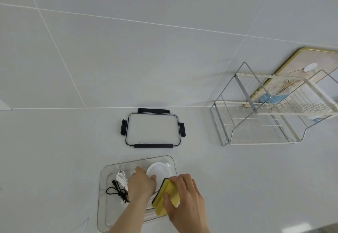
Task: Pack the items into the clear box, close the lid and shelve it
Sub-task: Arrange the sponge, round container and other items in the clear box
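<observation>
The clear box (102,192) lies open on the white counter near the bottom centre. Inside it are a coiled black cable (118,191), a bundled white cable (121,177) and a round white dish (158,169). My left hand (141,183) reaches into the box, its fingertips touching the white dish. My right hand (184,198) grips a yellow sponge (166,199) with a dark scouring side, held over the box's right part. The lid (152,129), clear with black clips, lies flat behind the box.
A wire dish rack (265,112) stands at the right against the tiled wall, with a gold-rimmed board (296,57) and a blue item behind it. White counter stretches to the left and right of the box.
</observation>
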### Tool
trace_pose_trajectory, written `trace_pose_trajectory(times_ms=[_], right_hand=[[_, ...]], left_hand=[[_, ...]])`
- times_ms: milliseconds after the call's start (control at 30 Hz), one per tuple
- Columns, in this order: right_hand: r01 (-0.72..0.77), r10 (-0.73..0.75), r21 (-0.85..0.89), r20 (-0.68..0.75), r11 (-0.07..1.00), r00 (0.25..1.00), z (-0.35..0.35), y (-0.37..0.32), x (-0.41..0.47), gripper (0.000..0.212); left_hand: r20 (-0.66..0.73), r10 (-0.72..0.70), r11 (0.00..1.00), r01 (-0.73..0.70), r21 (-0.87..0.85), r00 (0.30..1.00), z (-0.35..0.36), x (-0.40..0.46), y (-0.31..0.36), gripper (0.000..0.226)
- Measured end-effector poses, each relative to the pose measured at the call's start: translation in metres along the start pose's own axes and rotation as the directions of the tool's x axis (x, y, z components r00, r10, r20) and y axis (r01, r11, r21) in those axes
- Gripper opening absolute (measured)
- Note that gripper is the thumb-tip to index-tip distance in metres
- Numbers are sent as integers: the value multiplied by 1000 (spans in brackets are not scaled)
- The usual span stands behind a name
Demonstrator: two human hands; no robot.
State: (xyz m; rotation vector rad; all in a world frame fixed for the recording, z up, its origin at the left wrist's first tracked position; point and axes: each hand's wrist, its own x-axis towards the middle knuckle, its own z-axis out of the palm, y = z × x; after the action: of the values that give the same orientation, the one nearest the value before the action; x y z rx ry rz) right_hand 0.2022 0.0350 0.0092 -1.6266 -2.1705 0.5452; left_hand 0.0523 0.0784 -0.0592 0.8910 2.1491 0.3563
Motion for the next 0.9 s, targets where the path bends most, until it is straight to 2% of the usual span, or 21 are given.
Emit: trace_pose_trajectory(times_ms=[167, 233, 333, 367, 433, 500, 567, 667, 733, 900], right_hand=[[5, -5, -10, 11, 1000, 1000, 0, 1, 1, 37], [4, -4, -9, -3, 1000, 1000, -1, 0, 3, 36], [0, 0, 9, -49, 1000, 999, -2, -4, 9, 34], [-3, 4, 22, -67, 1000, 998, -2, -6, 11, 34], [-15, 19, 51, -94, 999, 995, -3, -11, 17, 36], [-33, 41, 77, -109, 996, 993, -2, -17, 23, 38], [-46, 57, 95, -118, 994, 991, 0, -21, 26, 38], [-42, 52, 95, -110, 995, 993, 3, -25, 24, 38], [-44, 53, 90, -102, 995, 993, 6, -25, 21, 39], [-72, 83, 96, -115, 993, 990, 7, -23, 20, 43]], left_hand=[[-68, 88, 996, -86, 40, 994, -15, -8, 3, 47], [-126, 145, 985, -131, 110, 981, -28, -14, 3, 45], [-199, 371, 905, -306, 295, 907, -54, -20, -5, 26], [-159, 464, 848, -385, 363, 871, -63, -19, -10, 24], [46, 585, 686, -525, 504, 809, -79, -17, -21, 38], [240, 600, 529, -603, 597, 763, -91, -14, -34, 50], [326, 573, 415, -609, 676, 752, -97, -10, -47, 59], [355, 569, 289, -584, 758, 742, -98, -5, -58, 59], [343, 579, 261, -566, 782, 740, -93, -5, -61, 56], [276, 568, 266, -490, 830, 776, -85, -6, -63, 49]])
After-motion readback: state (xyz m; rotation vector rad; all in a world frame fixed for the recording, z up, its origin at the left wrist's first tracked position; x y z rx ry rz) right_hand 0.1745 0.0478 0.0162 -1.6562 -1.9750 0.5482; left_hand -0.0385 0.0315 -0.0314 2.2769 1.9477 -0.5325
